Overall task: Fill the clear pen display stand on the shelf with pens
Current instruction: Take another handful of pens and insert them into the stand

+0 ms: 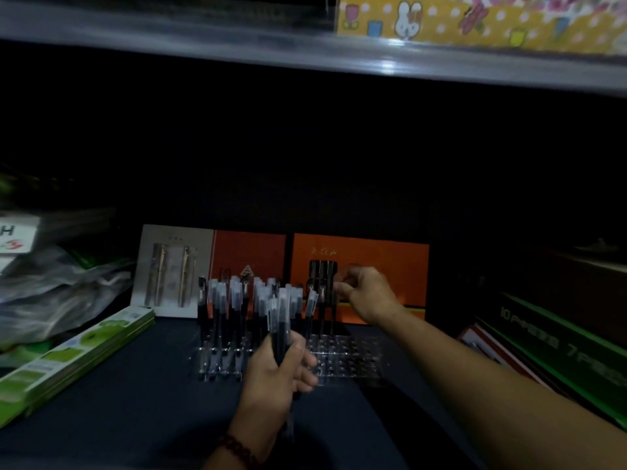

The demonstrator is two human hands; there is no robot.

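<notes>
A clear pen display stand [349,359] with rows of holes sits on the dark shelf. Its left half holds several upright black pens with frosted caps [234,300]. The right half shows bare holes. My left hand [278,378] is closed around a bundle of black pens [281,329], held upright in front of the stand. My right hand [366,295] is raised above the stand's back right part, fingers pinched on the top of a dark pen [322,293] that stands upright there.
Orange boxes [373,256] and a grey pen gift box [169,269] lean at the back. Green flat packs [74,357] lie on the left under plastic bags [51,290]. Dark and green boxes [559,347] stand on the right. An upper shelf edge [305,52] runs overhead.
</notes>
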